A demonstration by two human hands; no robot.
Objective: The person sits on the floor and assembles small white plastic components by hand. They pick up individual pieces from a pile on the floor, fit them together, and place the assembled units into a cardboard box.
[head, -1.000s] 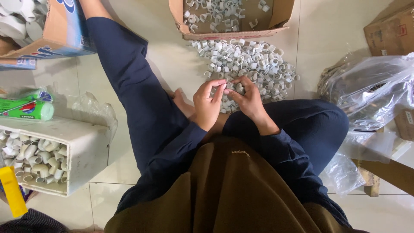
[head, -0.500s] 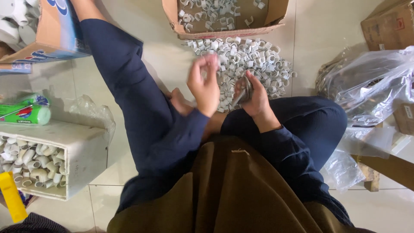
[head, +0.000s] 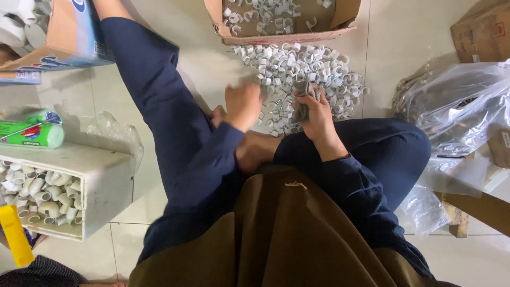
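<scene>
Seated person's right hand (head: 314, 109) clenches a grey cloth bundle (head: 304, 101); left hand (head: 243, 105), blurred, grip unclear, hovers beside the heap of small white plastic rings (head: 303, 66).

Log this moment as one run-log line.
left hand: blurred, over white clips pile | right hand: shut on grey bundle | cardboard box: beyond pile

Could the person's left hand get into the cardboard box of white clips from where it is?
Probably yes. The left hand hovers over the loose pile of white clips, and the open-topped cardboard box lies just past that pile with nothing covering it; only a longer stretch forward seems needed.
</scene>
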